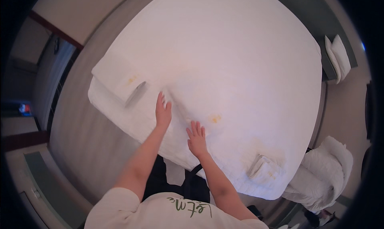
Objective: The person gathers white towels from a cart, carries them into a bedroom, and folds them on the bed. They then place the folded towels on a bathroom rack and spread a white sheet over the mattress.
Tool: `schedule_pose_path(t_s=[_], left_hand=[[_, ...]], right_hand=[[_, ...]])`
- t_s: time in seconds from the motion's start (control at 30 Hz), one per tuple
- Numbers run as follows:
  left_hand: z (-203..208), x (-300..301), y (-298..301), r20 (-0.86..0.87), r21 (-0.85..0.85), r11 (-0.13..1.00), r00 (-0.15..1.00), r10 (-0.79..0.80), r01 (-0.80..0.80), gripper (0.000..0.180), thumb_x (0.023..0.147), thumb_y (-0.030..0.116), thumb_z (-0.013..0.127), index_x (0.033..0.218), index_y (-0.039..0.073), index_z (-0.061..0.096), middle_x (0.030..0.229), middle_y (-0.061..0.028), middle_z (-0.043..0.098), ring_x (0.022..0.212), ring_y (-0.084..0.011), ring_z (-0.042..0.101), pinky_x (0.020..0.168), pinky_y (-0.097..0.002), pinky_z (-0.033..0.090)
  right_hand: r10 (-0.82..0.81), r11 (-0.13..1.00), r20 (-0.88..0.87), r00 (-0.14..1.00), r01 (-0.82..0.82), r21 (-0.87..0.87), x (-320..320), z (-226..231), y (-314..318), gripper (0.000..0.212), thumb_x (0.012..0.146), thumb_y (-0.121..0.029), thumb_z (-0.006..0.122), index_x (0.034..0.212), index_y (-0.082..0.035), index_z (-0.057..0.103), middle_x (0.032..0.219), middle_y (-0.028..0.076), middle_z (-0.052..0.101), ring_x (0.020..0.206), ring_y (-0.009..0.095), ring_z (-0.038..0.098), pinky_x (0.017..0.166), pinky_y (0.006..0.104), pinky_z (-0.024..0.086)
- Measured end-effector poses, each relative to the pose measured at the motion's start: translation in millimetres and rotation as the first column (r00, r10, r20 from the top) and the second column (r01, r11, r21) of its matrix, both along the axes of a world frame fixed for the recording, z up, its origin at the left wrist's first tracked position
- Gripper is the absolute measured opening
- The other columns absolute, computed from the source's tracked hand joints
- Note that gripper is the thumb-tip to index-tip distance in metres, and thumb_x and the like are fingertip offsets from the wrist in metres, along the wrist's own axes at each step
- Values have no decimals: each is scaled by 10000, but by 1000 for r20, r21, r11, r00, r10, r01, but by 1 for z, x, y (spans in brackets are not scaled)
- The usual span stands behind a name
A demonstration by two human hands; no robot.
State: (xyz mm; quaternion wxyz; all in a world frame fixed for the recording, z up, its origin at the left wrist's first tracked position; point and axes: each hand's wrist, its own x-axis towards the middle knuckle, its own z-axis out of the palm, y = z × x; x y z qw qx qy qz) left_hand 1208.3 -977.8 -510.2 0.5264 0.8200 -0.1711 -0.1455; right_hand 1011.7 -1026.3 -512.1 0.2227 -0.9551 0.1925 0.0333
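A wide bed with a white sheet (232, 57) spreads out in front of me. Over its near part my left hand (163, 114) reaches forward, fingers stretched out and holding nothing. My right hand (197, 142) lies flat, fingers apart, on or just above white cloth near the bed's front edge. A shallow crease runs in the cloth between the two hands. A yellow mark (215, 118) shows just beyond the right hand. Left of my left hand lies a folded white cloth (114, 77) with a yellow mark and a raised fold.
A small folded white bundle (266, 169) rests near the bed's right front corner. Past that corner, bulky white bedding (326, 171) is heaped. White pillows (339, 58) stand beside the far right side. Grey flooring (84, 129) borders the bed on the left.
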Motion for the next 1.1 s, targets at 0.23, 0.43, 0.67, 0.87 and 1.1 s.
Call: schedule_pose_path(t_s=[0.23,0.43,0.67,0.87,1.1], left_hand=[[-18,89,-47,207,601,635,674,-709,484,446,877,286,491,1311,256,391,1406,-66,303,1281,-269,307,1037,-488,227],[-22,121,-31,368,580,772,763,-531,258,453,867,290,497,1309,277,396,1409,-46,301,1304,-261,269,1036,-511,205],[-47,246,142,79,359,686,753,653,-632,911,706,396,710,1364,16,207,1394,-195,265,1288,-307,270,993,-496,281],[-78,267,152,-652,140,803,556,515,-579,818,688,323,729,1286,-7,279,1259,-164,419,1105,-299,466,877,-400,435],[16,197,127,-603,-482,790,798,15,-379,632,779,149,640,1299,21,305,1222,-124,472,1083,-250,499,867,-359,460]], right_hand=[[-409,910,-54,911,403,-98,-10,5,29,565,712,-60,618,1253,-119,463,1429,157,227,1310,394,189,1043,465,228],[-413,909,14,911,413,-58,-10,5,35,470,707,-50,615,1166,-104,529,1405,138,289,1293,363,243,1016,469,254],[-317,920,-53,947,293,-258,-11,7,29,441,712,-44,583,1146,-104,532,1247,117,457,1121,292,427,960,440,305],[-338,901,41,940,336,-276,29,6,8,486,707,-33,569,1178,-139,515,1185,99,477,1030,293,453,835,445,371],[-327,941,-6,945,325,-93,19,0,8,514,731,-70,591,1231,-142,499,1229,134,482,1083,305,448,896,402,381]])
